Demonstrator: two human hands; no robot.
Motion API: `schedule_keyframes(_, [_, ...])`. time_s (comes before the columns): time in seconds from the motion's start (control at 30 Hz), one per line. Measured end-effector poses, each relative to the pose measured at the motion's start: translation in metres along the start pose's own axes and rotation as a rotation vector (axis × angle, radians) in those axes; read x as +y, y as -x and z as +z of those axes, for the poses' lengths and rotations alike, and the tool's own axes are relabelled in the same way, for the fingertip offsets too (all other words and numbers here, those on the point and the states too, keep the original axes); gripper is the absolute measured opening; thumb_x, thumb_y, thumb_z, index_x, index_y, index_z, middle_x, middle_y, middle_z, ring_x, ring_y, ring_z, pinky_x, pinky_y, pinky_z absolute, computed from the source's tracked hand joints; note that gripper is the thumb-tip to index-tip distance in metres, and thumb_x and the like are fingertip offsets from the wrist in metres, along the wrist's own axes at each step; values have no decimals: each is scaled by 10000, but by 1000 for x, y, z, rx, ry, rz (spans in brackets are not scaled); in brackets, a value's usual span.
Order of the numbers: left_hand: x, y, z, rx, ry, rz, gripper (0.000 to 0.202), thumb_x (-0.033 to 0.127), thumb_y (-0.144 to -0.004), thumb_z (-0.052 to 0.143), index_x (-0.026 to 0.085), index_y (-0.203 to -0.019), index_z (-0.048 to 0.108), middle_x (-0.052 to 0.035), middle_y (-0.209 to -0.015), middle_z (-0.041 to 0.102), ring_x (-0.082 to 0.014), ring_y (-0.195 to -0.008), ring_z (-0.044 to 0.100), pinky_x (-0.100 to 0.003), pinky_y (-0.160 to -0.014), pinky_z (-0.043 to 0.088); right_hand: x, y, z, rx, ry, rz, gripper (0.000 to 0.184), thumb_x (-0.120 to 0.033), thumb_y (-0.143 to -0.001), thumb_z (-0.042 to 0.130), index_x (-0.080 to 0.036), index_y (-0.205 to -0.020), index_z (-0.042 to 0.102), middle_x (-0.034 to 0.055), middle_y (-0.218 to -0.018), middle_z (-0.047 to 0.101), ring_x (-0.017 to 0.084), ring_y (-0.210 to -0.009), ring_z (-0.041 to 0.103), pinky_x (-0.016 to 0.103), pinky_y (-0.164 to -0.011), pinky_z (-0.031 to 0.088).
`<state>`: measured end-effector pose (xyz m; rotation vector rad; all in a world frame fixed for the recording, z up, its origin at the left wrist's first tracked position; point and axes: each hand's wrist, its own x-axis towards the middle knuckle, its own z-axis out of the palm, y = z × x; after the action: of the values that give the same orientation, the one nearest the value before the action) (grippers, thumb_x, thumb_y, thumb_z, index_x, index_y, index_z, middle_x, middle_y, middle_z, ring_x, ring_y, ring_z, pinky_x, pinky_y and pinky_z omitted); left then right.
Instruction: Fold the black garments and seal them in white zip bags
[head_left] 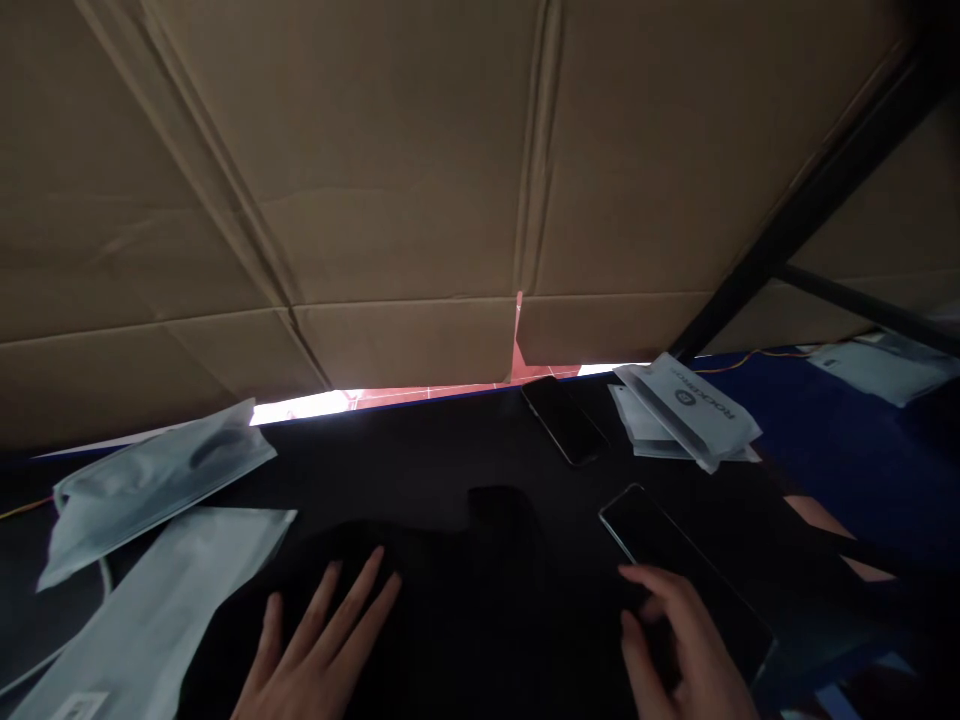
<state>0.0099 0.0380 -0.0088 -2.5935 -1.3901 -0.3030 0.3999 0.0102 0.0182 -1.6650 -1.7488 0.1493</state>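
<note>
My left hand (319, 640) lies with its fingers stretched and slightly spread on a dark piece of cloth (450, 600), whose outline is hard to make out against the black table. My right hand (679, 645) is at the left edge of a large phone (694, 560) with a clear rim, which lies flat. Its thumb and index finger are apart, the other fingers are curled, and I see nothing held between them. Whether it touches the phone I cannot tell. Farther back lies a smaller dark phone (566, 420).
Whitish plastic pouches (154, 485) lie at the left, near a pale cable (105, 580). White printed pouches (690, 405) are stacked at the back right. A cardboard wall (405, 160) stands behind the table, with a dark metal bar (795, 210) at the right.
</note>
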Motion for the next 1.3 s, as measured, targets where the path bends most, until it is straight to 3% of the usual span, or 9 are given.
schedule_keyframes(0.13, [5,-29,-23,70,105,-178,468,633,-1067,479,370,-1306,784,-77,-1236,818,-324,-1058,798,-532,-885,676,-36,-29,0,-148,40,-314,529,-28,-929,490,-325,-1312,702,30,-1390,746,242,-1194,744,381,-929,687])
schedule_keyframes(0.23, [10,-43,-33,-1,208,-191,348,479,-1082,509,375,-1068,841,-15,-994,824,-223,-823,783,-327,-671,624,-63,-48,20,-327,60,-370,616,73,-830,468,-331,-1167,789,-35,-1461,722,313,-1331,673,517,-1015,665])
schedule_keyframes(0.33, [10,-38,-25,1,230,-201,335,528,-1072,530,351,-1164,800,-12,-1062,855,-257,-900,835,-363,-728,676,-71,-51,42,-364,124,-280,643,53,-900,469,-315,-1336,766,52,-1458,703,329,-1234,715,528,-959,690])
schedule_keyframes(0.47, [0,-19,-3,26,226,-243,633,643,-1054,527,257,-1555,548,-102,-1327,819,-280,-1111,834,-374,-871,712,-62,-38,58,-233,108,-112,584,-175,-1068,473,-265,-1644,515,166,-1363,648,310,-1088,765,436,-804,722])
schedule_keyframes(0.57, [-9,-12,5,-20,230,-281,711,637,-1001,613,263,-1592,486,-113,-1395,788,-301,-1136,827,-399,-881,716,-57,-36,58,-207,114,-60,637,-282,-1098,452,-238,-1728,368,175,-1335,640,294,-982,781,415,-714,713])
schedule_keyframes(0.7, [-12,-23,-3,-104,243,-330,777,664,-972,624,201,-1580,488,-136,-1230,846,-328,-961,859,-442,-796,721,-62,-51,45,-218,220,-119,557,-426,-1121,485,-203,-1629,532,164,-1252,736,343,-956,762,521,-738,689])
schedule_keyframes(0.93, [-6,-55,-22,-243,282,-370,641,573,-1107,368,290,-1681,405,-74,-1282,839,-274,-985,858,-394,-805,696,-79,-62,50,-349,157,-357,426,-325,-1163,488,-328,-1572,606,-42,-1672,557,315,-1562,495,534,-1196,532])
schedule_keyframes(1.13, [-13,-67,-29,-299,183,-513,747,531,-1084,274,40,-1583,537,-130,-777,838,-383,-666,820,-498,-583,637,-63,-44,66,-258,282,-158,551,-459,-1158,473,-266,-1674,483,89,-1760,410,434,-1493,544,654,-1059,584])
schedule_keyframes(1.3, [-9,-88,-38,-197,149,-488,652,539,-1113,243,214,-1545,608,-138,-1266,796,-304,-980,829,-432,-795,657,-51,-67,64,-148,294,-159,489,-265,-1145,418,-252,-1619,537,94,-1712,502,373,-1258,640,562,-900,621])
